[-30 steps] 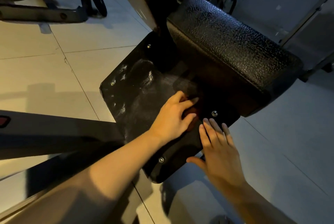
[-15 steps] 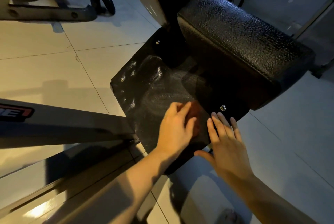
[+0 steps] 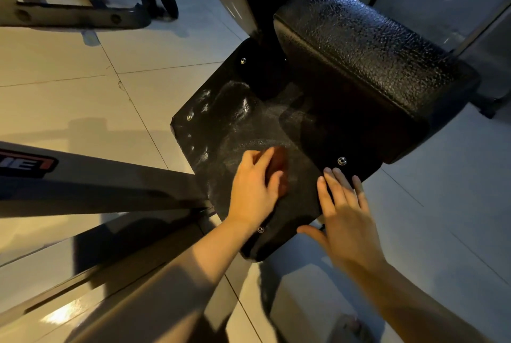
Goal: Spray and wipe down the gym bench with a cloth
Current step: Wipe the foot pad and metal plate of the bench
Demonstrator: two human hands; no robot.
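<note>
Left hand (image 3: 253, 193) lay on the flat black bench pad (image 3: 221, 124) at frame centre. Its fingers were close together and its thumb curved round a reddish cloth (image 3: 279, 163) wadded beneath them. Right hand (image 3: 343, 215) rested flat on the pad's lower-right edge, fingers straight and nearly touching, thumb out. Pale smears showed near the pad's upper-left edge.

Risks, as judged:
- The small wad could miss those smears.
- It could snag on the metal stud (image 3: 342, 161) just above the right fingertips.
- The bracing hand could slip if the pad was damp.
</note>
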